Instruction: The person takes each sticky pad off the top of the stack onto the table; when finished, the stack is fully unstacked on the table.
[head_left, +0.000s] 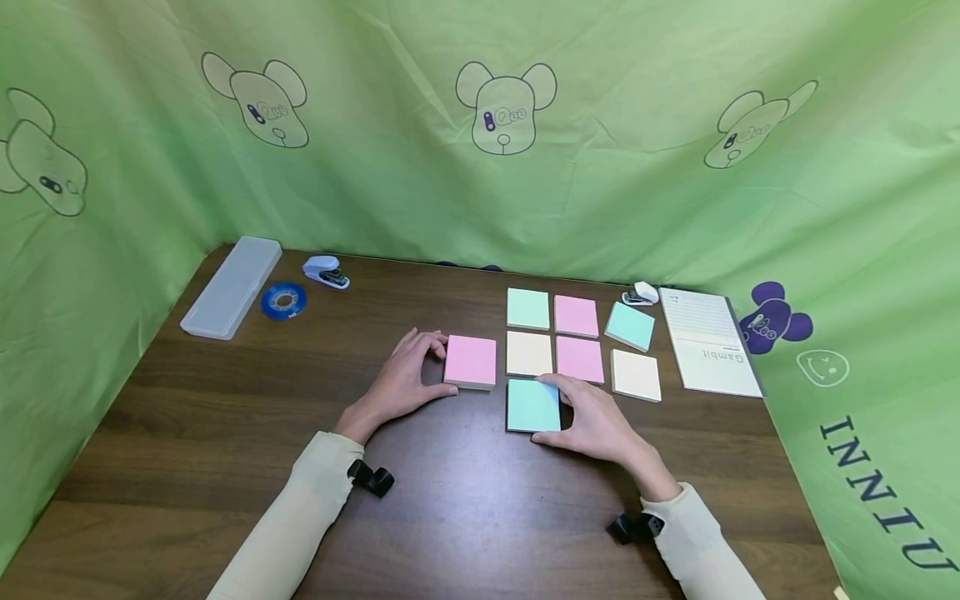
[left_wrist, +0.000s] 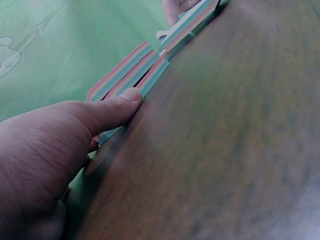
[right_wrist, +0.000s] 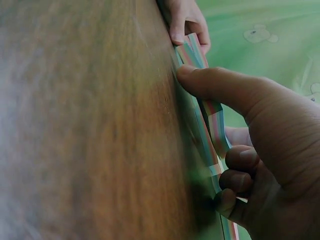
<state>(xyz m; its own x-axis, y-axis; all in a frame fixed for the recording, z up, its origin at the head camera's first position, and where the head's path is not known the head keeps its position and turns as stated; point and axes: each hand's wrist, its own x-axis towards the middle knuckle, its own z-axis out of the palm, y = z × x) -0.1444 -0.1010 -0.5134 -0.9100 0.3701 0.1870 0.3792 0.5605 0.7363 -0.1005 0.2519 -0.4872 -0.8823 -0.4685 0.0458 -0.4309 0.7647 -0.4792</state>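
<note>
My left hand grips a stack of sticky note pads with a pink top, thumb at the near edge and fingers behind. The stack's striped edges show beside the thumb in the left wrist view. To its right, my right hand holds a teal-topped sticky note pad between thumb and fingers. This pad is just in front of a cream pad. Whether it touches the table cannot be told. Pink pads and a mint pad lie behind it.
On the right are a tilted teal pad, a white pad, a white stapler and a notebook. A pale plastic case, blue tape roll and blue stapler lie far left. Green curtain borders the table.
</note>
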